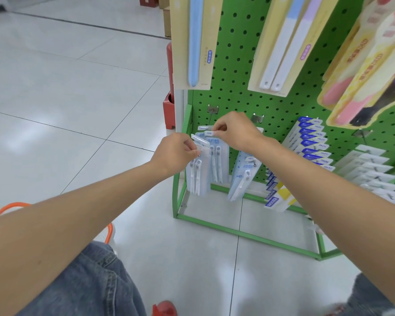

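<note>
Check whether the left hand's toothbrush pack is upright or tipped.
Upright: the left hand pinches the toothbrush pack by its top, and it hangs straight down, brush heads uppermost.

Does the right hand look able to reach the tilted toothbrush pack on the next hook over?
Probably yes: the right hand is just above the tilted toothbrush pack, nothing between, though it pinches a hanging pack.

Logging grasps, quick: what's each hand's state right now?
Left hand: grips the front toothbrush pack by its top.
Right hand: pinches the rear toothbrush pack by its top tab.
</note>
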Tool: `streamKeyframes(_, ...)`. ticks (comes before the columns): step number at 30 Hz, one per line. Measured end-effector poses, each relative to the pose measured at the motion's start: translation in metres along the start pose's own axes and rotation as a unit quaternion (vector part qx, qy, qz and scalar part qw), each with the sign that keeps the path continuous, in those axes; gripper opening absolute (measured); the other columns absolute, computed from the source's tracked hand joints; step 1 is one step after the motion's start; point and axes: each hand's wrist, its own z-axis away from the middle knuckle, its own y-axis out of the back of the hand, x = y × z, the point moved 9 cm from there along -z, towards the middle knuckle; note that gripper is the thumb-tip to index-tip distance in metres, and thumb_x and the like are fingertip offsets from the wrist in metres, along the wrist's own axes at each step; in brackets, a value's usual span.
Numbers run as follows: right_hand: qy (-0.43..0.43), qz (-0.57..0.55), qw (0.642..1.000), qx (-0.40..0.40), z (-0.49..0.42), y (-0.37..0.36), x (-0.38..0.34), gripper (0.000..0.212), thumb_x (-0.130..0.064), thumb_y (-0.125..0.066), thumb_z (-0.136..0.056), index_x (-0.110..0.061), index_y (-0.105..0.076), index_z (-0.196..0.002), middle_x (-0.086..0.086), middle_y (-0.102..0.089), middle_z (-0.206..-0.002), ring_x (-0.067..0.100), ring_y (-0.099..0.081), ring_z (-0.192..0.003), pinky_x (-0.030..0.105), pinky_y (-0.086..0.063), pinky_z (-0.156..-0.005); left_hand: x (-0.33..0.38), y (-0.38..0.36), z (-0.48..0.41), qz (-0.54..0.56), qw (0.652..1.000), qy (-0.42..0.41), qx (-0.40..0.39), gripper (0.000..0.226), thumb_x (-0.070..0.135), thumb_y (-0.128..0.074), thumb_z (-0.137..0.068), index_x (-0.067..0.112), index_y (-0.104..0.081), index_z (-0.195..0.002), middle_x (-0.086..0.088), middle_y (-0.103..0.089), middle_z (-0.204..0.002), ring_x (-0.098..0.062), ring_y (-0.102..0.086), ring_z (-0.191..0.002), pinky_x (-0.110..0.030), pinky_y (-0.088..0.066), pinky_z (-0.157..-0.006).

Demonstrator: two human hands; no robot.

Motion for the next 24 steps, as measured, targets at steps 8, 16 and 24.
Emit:
streamKeyframes(8,0.003,-0.045,0.999,-0.005,-0.005,-0.017,-0.013,0.018,-0.009,-0.061,-0.092,0.002,-0.074,-0.09,0.004,-0.076,-0.092,0.026,-0.07,-0.082,0.038,-0.058,-0.077,0.0,-0.003,-0.001,-0.001,1.0,-0.001,-0.008,0.01,0.02,-0.068,-0.092,0.014,-0.067,-0.084,0.007,-0.06,-0.067,-0.004,-0.053,-0.061,-0.016,-0.035,-0.053)
streamKeyframes(16,-0.011,-0.032,0.997,0.069,-0.009,0.006,0.002,0.025,-0.008,-0.054,-0.095,-0.009,-0.07,-0.115,0.005,-0.07,-0.11,0.02,-0.063,-0.087,0.033,-0.053,-0.087,-0.002,-0.006,-0.001,0.006,1.0,0.001,-0.018,0.013,0.018,-0.066,-0.092,0.013,-0.068,-0.081,0.006,-0.061,-0.068,-0.009,-0.056,-0.064,-0.021,-0.042,-0.057)
streamKeyframes(24,-0.014,0.023,1.0,-0.001,-0.025,-0.01,0.004,0.017,-0.025,-0.064,-0.094,-0.011,-0.073,-0.093,0.003,-0.072,-0.094,0.02,-0.066,-0.084,0.039,-0.056,-0.081,0.001,-0.006,0.0,0.003,1.0,-0.002,-0.015,0.013,0.016,-0.066,-0.092,0.013,-0.068,-0.079,0.005,-0.061,-0.067,-0.012,-0.058,-0.066,-0.024,-0.046,-0.062)
